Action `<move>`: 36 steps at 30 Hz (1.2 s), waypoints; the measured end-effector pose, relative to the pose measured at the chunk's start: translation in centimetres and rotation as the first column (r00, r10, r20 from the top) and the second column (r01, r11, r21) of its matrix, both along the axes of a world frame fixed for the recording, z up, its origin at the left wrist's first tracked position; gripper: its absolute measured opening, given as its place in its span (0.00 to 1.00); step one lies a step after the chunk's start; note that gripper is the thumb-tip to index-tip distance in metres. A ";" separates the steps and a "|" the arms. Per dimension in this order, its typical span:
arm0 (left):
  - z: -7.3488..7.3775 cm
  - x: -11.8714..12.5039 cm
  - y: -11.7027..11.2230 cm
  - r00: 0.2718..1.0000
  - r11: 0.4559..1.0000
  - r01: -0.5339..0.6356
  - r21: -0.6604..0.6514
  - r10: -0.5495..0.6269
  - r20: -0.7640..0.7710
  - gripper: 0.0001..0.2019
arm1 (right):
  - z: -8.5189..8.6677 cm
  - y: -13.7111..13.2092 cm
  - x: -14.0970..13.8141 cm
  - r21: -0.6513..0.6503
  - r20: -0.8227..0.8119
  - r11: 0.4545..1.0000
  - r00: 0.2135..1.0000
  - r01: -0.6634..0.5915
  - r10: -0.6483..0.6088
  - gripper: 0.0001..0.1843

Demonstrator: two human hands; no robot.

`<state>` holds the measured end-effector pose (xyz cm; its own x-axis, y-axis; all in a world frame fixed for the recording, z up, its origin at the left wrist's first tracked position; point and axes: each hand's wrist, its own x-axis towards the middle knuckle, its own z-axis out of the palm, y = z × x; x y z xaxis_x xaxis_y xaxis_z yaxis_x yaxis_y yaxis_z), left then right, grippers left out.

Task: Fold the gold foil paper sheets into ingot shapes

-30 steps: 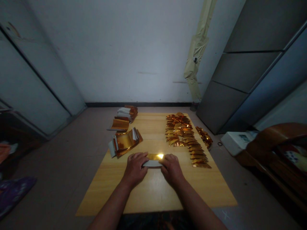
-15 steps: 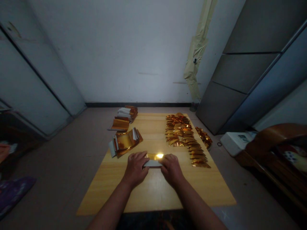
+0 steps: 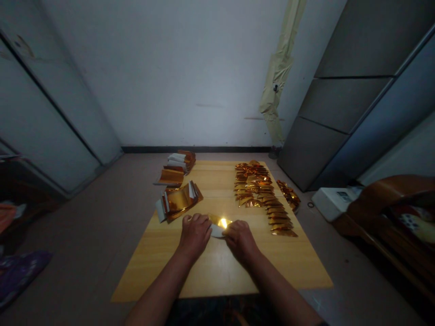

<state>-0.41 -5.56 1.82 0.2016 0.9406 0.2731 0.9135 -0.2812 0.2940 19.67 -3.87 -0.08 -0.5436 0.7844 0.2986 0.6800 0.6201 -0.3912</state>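
Between my hands, a gold foil paper sheet [image 3: 217, 222] lies low over the wooden table, its pale grey-white side showing along the near edge and a bright glare on the gold. My left hand [image 3: 196, 232] is closed on the sheet's left end, the fingers bent over it. At the right end my right hand [image 3: 239, 235] pinches the paper, fingers curled. Loose gold sheets [image 3: 179, 199] are stacked just beyond my left hand. Rows of folded gold foil pieces [image 3: 253, 183] overlap on the table's right side.
More gold sheets [image 3: 181, 160] lie at the table's far left corner. Beyond the right edge is a heap of folded foil pieces [image 3: 288, 194]. A white box [image 3: 331, 202] and a wooden armchair [image 3: 390, 203] stand at right, near a grey refrigerator [image 3: 326, 99]. The wooden table [image 3: 217, 276] faces a wall.
The sheet's near pale edge has bent into a curve where it was straight. My right hand has curled more and turned slightly; my left hand stays at the left end.
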 end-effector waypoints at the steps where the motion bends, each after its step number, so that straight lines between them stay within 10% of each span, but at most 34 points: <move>1: 0.1 0.0 0.1 1.000 1.000 0.003 -0.005 -0.003 0.006 0.12 | 0.1 0.1 -0.1 -0.003 0.000 1.000 1.000 -0.001 0.001 0.08; 15: -0.2 2.6 -1.6 0.982 0.979 -0.190 -0.071 0.189 -0.021 0.08 | 2.5 2.1 1.0 -0.328 -0.220 0.933 0.973 -0.148 0.077 0.09; 26: -0.5 3.7 -1.8 0.958 0.958 -0.271 -0.093 0.278 0.074 0.06 | 2.6 2.3 -0.3 -0.230 0.017 0.971 0.998 0.071 -0.069 0.10; 36: -0.5 3.9 -1.8 0.958 0.958 -0.273 -0.091 0.279 0.059 0.09 | 1.2 1.7 2.5 -0.249 -0.345 0.946 0.931 -0.210 0.116 0.13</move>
